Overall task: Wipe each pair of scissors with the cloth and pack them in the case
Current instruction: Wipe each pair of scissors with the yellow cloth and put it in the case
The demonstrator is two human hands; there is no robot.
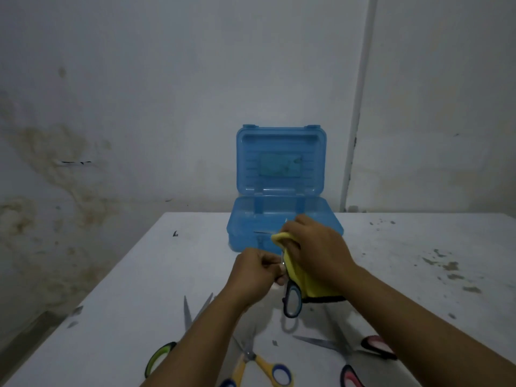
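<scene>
A blue plastic case [243,230] stands open at the table's far middle, its lid upright against the wall. In front of it my left hand [255,272] grips a pair of scissors with a blue-grey handle loop [292,301] hanging down. My right hand [312,244] presses a yellow cloth [310,284] around the blades, which are mostly hidden. Three more pairs lie near me: green-handled scissors [162,358], yellow-handled scissors with blue loops [259,364] and pink-handled scissors [360,356].
The white table [139,275] is scuffed, with dirt specks at the right. A stained wall rises just behind the case. The table's left edge drops off to a dark floor.
</scene>
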